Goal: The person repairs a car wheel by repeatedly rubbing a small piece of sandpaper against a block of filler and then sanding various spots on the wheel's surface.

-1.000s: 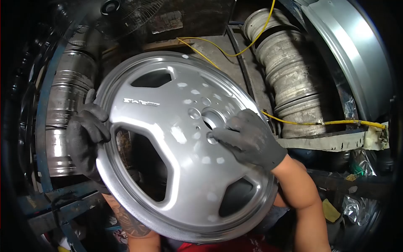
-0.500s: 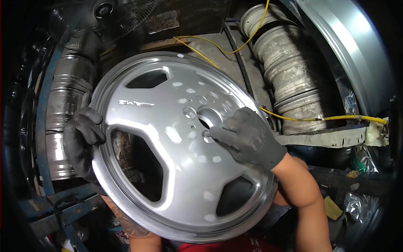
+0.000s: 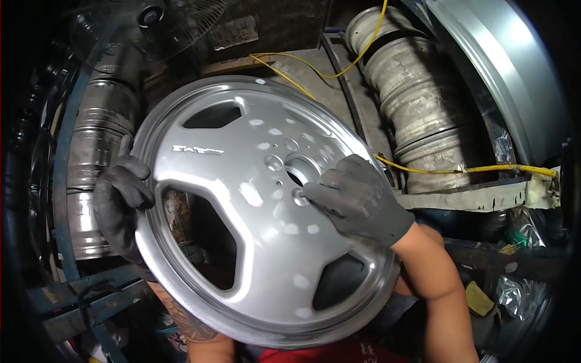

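Observation:
A silver wheel rim (image 3: 266,242) with pale patches on its face is tilted in front of me. My left hand (image 3: 123,202), in a dark grey glove, is wrapped round the rim's left edge. At the centre hole, my right hand (image 3: 357,199) in a matching glove rests on the rim's face. Its index fingertip is at a lug hole below the centre and the other fingers are curled; whether it pinches anything small is hidden.
Stacked rims (image 3: 100,163) stand at the left and more rims (image 3: 417,97) at the right. A yellow hose (image 3: 484,169) crosses behind. A fan (image 3: 150,17) is at the upper left. Crumpled foil (image 3: 519,296) lies at the lower right.
Both hands keep nearly the same places on the wheel rim. The left hand and the rim's left edge appear very slightly further right.

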Demonstrator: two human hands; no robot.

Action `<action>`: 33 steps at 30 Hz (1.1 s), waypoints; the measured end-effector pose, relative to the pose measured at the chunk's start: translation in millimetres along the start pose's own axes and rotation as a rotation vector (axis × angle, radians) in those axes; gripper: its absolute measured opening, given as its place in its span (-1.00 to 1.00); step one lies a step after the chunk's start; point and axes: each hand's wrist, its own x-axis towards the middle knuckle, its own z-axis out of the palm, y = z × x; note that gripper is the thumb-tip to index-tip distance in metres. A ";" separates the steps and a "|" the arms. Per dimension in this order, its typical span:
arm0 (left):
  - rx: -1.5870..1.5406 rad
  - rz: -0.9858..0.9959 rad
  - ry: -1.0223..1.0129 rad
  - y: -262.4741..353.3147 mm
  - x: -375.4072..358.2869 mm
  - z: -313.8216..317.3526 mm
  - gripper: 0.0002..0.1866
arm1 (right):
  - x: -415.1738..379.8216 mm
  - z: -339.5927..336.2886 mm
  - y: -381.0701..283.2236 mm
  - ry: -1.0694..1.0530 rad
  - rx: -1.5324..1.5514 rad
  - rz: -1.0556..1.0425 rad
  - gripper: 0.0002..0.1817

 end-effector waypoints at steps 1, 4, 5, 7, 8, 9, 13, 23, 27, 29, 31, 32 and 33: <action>-0.003 -0.007 0.006 1.1 -0.6 -2.3 -0.74 | 3.3 -0.8 0.6 -0.007 0.012 -0.008 -0.77; 0.047 0.046 -0.195 10.0 12.8 -3.1 -0.67 | 2.7 -3.4 1.7 -0.049 0.018 -0.013 -0.80; -0.002 0.059 -0.199 6.3 14.1 -4.4 -0.66 | 3.9 -4.0 2.6 -0.052 0.011 -0.019 -0.80; -0.057 0.047 -0.158 1.3 11.4 -5.0 -0.63 | -0.8 -6.7 1.1 -0.088 -0.025 0.020 -0.80; -0.064 0.020 -0.108 3.7 11.2 -1.0 -0.62 | -0.3 -7.2 2.3 -0.112 -0.042 0.027 -0.79; -0.073 -0.006 -0.058 6.3 11.3 3.4 -0.61 | 2.1 -4.8 3.4 -0.093 -0.029 0.001 -0.79; -0.100 0.179 -0.255 -15.8 7.7 -20.2 -0.18 | 1.6 -8.2 1.5 -0.044 -0.047 -0.013 -0.73; 0.008 0.078 -0.042 3.0 4.4 7.1 -0.79 | 7.2 -8.8 -1.4 -0.086 0.049 0.014 -0.81; 0.031 -0.032 0.049 10.3 6.2 16.2 -0.78 | 4.4 -8.5 -2.6 -0.099 0.010 0.035 -0.77; 0.036 -0.077 0.095 15.7 4.6 19.8 -0.76 | 8.0 -8.6 -1.9 -0.043 -0.028 0.016 -0.72; 0.016 -0.115 0.141 17.6 2.5 23.1 -0.74 | 9.3 -6.0 -0.8 -0.059 -0.050 0.013 -0.75; 0.003 -0.132 0.167 17.4 3.4 25.0 -0.72 | 10.2 -5.2 0.2 -0.061 -0.063 0.010 -0.76; 0.010 -0.134 0.166 18.2 4.7 26.7 -0.71 | 7.9 -6.2 1.1 -0.072 -0.062 0.035 -0.76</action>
